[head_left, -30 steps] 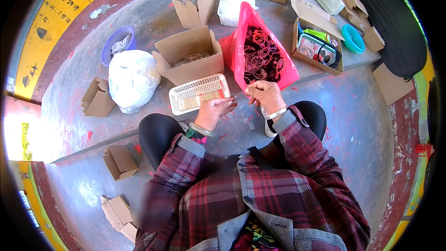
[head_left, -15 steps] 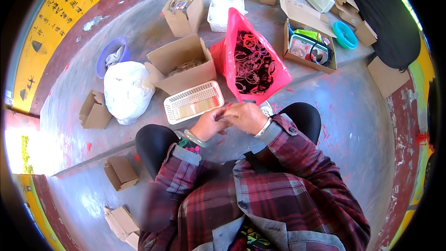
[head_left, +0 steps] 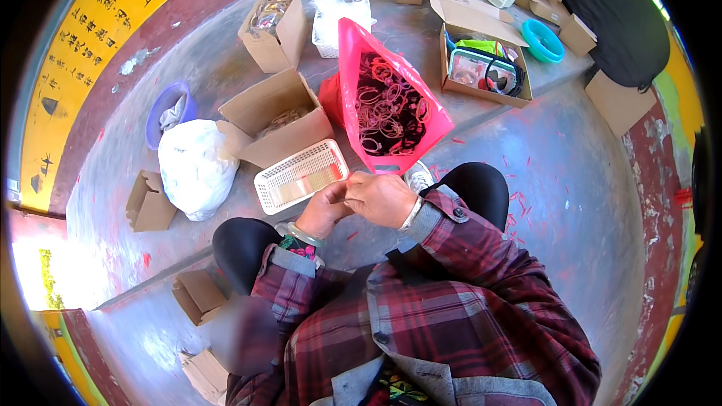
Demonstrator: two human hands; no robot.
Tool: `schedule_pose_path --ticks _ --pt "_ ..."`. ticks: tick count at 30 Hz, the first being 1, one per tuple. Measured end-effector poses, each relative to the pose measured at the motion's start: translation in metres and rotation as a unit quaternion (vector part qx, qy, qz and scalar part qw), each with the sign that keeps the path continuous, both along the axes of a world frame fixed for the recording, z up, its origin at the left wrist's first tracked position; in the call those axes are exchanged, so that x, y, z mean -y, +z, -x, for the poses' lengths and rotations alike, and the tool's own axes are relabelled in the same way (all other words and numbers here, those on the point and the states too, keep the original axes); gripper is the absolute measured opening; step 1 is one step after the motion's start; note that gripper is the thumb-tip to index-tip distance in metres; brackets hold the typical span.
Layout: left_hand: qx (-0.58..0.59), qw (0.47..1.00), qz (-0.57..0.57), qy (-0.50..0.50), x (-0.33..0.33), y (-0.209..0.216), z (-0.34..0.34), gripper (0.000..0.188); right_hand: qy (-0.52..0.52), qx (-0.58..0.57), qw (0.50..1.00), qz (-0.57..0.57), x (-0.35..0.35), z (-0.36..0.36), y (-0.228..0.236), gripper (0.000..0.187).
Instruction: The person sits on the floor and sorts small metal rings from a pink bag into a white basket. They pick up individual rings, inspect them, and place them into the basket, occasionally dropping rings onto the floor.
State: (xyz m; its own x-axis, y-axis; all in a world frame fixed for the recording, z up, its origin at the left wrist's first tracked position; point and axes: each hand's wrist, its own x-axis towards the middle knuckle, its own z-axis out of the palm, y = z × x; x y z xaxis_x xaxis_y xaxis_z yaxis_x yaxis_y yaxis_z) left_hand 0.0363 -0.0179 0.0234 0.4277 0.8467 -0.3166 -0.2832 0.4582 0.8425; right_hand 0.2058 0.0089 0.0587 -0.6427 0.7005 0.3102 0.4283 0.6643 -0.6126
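My left hand and my right hand meet in front of me, fingertips pinched together. Something small and reddish shows at their fingers, but most of it is hidden and I cannot make out what it is. Just beyond my left hand lies a white perforated plastic basket, with pale strips and a bit of red inside. A bright pink plastic bag stands gaping behind my right hand. Many thin pink and dark loops fill it.
Behind the basket stands an open cardboard box; a stuffed white plastic bag and a purple tub are left of it. Farther right are a box of tools and a turquoise round basket. Red scraps litter the floor.
The whole view has shifted and turned slightly, so the things ahead appear farther left. My hands stay together beside the basket, fingers slightly rearranged.
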Motion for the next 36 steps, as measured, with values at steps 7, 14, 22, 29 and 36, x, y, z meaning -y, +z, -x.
schedule_pose_path --ticks 7,14,22,29,36 --pt "-0.051 0.996 -0.073 0.028 -0.004 -0.017 0.002 0.04 -0.044 0.069 0.996 0.032 0.0 -0.002 0.012 0.015" --pt "-0.099 0.986 -0.117 0.067 -0.005 -0.031 -0.001 0.031 -0.051 0.099 0.994 -0.002 0.001 0.005 -0.008 0.018" --pt "-0.066 0.984 -0.097 0.134 -0.003 -0.047 -0.003 0.023 -0.071 0.12 0.99 0.031 0.006 0.015 0.001 0.024" --pt "-0.05 0.979 -0.095 0.176 -0.004 -0.039 -0.006 0.019 -0.07 0.085 0.994 -0.028 0.012 0.02 -0.003 0.029" --pt "-0.108 0.975 -0.037 0.188 -0.003 -0.046 -0.004 0.018 -0.027 0.091 0.995 -0.024 0.01 0.019 -0.001 0.032"
